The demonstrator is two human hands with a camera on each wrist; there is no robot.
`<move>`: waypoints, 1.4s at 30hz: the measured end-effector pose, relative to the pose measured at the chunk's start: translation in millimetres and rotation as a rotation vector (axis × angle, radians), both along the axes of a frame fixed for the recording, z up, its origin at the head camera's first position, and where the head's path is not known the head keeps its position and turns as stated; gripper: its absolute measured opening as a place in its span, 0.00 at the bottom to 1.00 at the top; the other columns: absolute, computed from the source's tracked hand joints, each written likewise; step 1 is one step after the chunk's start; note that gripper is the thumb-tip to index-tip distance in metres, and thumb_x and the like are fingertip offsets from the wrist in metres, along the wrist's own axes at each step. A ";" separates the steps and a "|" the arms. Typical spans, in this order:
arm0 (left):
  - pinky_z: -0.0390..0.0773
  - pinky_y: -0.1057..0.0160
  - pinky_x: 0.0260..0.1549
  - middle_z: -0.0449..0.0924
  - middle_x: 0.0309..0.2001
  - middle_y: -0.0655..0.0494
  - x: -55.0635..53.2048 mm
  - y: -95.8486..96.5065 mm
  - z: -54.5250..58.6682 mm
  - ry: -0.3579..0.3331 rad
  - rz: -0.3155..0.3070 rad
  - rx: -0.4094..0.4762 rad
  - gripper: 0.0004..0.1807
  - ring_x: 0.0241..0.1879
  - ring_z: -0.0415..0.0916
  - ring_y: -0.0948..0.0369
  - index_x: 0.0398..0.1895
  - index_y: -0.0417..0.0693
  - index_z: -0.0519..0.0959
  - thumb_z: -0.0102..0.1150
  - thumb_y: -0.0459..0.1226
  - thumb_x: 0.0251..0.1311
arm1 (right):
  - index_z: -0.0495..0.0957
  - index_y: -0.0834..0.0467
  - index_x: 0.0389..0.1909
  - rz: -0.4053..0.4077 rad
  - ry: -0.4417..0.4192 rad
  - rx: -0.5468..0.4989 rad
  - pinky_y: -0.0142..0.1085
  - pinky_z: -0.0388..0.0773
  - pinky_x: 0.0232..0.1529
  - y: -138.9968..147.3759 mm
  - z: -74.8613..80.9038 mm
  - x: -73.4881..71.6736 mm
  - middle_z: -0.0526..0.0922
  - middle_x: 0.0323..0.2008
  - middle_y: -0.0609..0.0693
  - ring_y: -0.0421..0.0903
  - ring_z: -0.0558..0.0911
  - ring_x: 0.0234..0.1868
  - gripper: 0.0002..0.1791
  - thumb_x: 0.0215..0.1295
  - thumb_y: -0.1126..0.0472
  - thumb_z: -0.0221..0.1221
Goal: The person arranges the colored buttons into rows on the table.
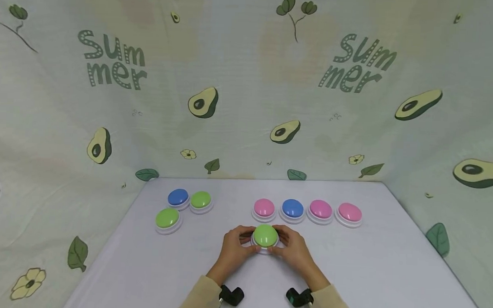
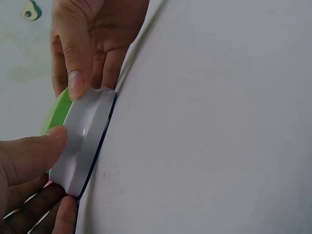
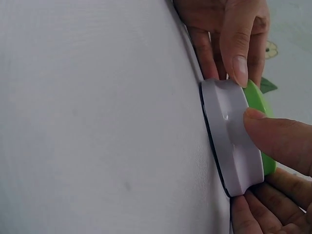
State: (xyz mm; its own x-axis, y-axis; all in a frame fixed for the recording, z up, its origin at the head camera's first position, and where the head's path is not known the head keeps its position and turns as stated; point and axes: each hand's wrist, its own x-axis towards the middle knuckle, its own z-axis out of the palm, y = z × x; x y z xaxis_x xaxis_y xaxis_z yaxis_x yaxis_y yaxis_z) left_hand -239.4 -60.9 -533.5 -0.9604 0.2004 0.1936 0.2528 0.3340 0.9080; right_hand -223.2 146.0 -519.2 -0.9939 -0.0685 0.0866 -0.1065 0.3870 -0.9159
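Note:
A green push button [image 1: 266,235] with a white round base lies on the white table, held between both hands. The left hand [image 1: 236,248] grips its left side, thumb at the front and fingers curled behind. On the opposite side the right hand [image 1: 295,251] holds it the same way. In the left wrist view both thumbs press on the white base [image 2: 80,141], just under the green dome [image 2: 58,111]. From the right wrist view the base [image 3: 233,141] appears to rest on the table surface, with fingers around its two sides.
Behind the hands stands a row of push buttons: pink [image 1: 264,207], blue [image 1: 292,208], pink [image 1: 320,209] and pink [image 1: 350,212]. Farther left sit a blue button [image 1: 178,197] and two green ones, one behind [image 1: 201,199] and one nearer [image 1: 167,218]. A printed cloth [image 1: 241,58] hangs beyond the table.

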 end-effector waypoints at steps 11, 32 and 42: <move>0.84 0.64 0.55 0.84 0.56 0.44 -1.0 -6.7 2.6 -0.059 -0.030 0.041 0.27 0.58 0.83 0.48 0.60 0.38 0.82 0.77 0.26 0.55 | 0.77 0.65 0.65 -0.021 0.012 0.009 0.46 0.75 0.69 -4.1 -1.1 2.4 0.81 0.64 0.63 0.62 0.76 0.69 0.36 0.53 0.74 0.76; 0.81 0.49 0.62 0.83 0.58 0.38 -7.0 -133.8 35.3 -0.009 0.270 0.029 0.23 0.60 0.81 0.42 0.60 0.32 0.81 0.71 0.26 0.62 | 0.74 0.67 0.69 -0.070 0.206 0.221 0.58 0.73 0.70 -47.3 27.8 -4.8 0.79 0.66 0.65 0.65 0.76 0.68 0.40 0.55 0.64 0.78; 0.72 0.44 0.70 0.78 0.65 0.33 -15.0 -206.6 49.0 0.091 0.498 -0.136 0.25 0.69 0.71 0.39 0.64 0.32 0.79 0.70 0.28 0.64 | 0.75 0.66 0.68 0.085 0.174 0.115 0.56 0.76 0.68 -89.2 36.2 -6.5 0.79 0.67 0.63 0.65 0.77 0.67 0.37 0.60 0.61 0.76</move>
State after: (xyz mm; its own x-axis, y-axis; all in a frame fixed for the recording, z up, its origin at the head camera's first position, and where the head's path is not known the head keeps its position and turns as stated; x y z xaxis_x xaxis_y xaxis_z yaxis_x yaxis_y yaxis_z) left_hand -254.4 -267.5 -484.5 -0.9260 -0.2475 0.2852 0.1093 0.5474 0.8297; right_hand -229.8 56.8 -483.0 -0.9550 -0.1707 0.2426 -0.2954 0.4704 -0.8316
